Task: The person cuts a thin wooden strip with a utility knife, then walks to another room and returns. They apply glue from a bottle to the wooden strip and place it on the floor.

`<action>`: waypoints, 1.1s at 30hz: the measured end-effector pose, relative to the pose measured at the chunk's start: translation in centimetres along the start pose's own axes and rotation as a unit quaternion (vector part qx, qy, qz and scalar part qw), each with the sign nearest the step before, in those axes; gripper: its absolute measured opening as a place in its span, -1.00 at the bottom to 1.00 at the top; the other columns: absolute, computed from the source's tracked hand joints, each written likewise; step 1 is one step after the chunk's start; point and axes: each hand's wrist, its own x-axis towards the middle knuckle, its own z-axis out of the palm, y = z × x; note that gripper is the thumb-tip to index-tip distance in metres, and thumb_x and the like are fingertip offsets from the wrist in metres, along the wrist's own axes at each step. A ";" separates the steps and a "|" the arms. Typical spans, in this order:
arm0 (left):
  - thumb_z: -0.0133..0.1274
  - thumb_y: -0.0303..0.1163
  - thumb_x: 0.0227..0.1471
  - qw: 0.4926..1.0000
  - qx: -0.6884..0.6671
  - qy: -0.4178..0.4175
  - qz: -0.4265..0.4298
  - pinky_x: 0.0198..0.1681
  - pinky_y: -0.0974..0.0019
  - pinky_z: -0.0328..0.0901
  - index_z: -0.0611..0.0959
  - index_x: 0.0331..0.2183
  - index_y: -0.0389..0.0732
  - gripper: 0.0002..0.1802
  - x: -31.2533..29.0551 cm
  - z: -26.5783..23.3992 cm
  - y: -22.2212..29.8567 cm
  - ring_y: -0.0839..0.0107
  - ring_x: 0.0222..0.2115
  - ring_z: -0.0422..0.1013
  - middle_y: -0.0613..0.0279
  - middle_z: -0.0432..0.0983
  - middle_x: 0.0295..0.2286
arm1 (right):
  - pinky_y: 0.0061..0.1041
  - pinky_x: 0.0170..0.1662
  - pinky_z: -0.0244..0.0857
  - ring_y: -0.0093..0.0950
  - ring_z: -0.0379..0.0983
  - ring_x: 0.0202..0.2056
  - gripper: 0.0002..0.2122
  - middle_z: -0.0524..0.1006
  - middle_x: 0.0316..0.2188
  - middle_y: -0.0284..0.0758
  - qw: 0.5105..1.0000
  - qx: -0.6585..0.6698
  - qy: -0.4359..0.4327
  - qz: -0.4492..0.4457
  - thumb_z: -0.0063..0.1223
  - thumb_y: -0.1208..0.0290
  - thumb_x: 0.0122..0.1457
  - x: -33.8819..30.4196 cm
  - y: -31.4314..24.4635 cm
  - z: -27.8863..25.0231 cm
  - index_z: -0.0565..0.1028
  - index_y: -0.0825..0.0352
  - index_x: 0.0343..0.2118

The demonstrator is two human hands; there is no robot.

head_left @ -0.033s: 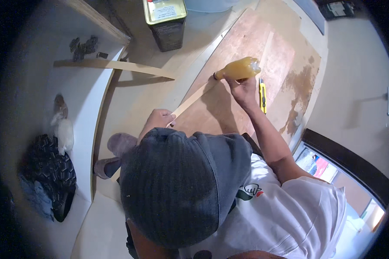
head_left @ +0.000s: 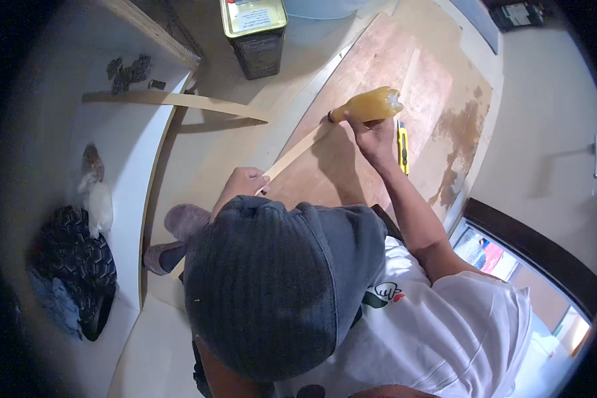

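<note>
My right hand is closed round a clear plastic bottle of yellowish, glue-like liquid. The bottle lies tipped over, its dark-ended neck pointing left at the far end of a narrow pale wooden strip. My left hand grips the near end of that strip, with thumb and fingers closed on it. A tiny dark spot shows by those fingertips. Under the strip is a reddish plywood sheet. Beside my right wrist lies a yellow utility knife. My bent leg in grey cloth hides most of my left arm.
A second wooden strip reaches from a white panel on the left onto the floor. A dark metal can with a yellowish top stands beyond. Brown stains mark the board at right. Black patterned material lies far left.
The bottle's neck has shifted very slightly to the right along the strip. Both hands keep their holds.
</note>
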 end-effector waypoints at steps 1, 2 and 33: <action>0.02 -0.36 0.08 1.000 0.005 -0.004 0.004 -0.69 0.42 0.22 0.58 -0.44 -0.33 -0.79 0.1 0.0 0.0 0.55 -0.72 0.35 0.26 0.48 -0.59 | -0.50 -0.14 0.37 -0.48 0.48 -0.22 -0.72 0.52 -0.29 -0.28 1.000 0.009 0.016 0.000 0.17 0.51 0.07 -0.1 0.8 0.0 0.38 0.39 -0.16; 0.02 -0.36 0.08 1.000 0.010 -0.007 0.008 -0.69 0.42 0.22 0.58 -0.43 -0.33 -0.79 0.2 0.0 0.0 0.55 -0.72 0.36 0.26 0.48 -0.59 | -0.49 -0.14 0.38 -0.48 0.49 -0.22 -0.72 0.52 -0.29 -0.28 0.999 0.018 0.031 0.000 0.17 0.52 0.07 -0.1 1.3 -0.1 0.39 0.39 -0.16; 0.05 -0.37 0.05 1.000 -0.019 0.003 0.005 -0.57 0.42 0.27 0.60 -0.37 -0.40 -0.76 -1.5 -0.2 0.9 0.54 -0.63 0.39 0.21 0.51 -0.56 | -0.41 -0.25 0.39 -0.31 0.53 -0.33 -0.76 0.57 -0.36 -0.22 0.952 -0.222 0.014 -0.208 0.28 0.42 -0.06 -0.3 2.8 0.9 0.52 0.32 -0.31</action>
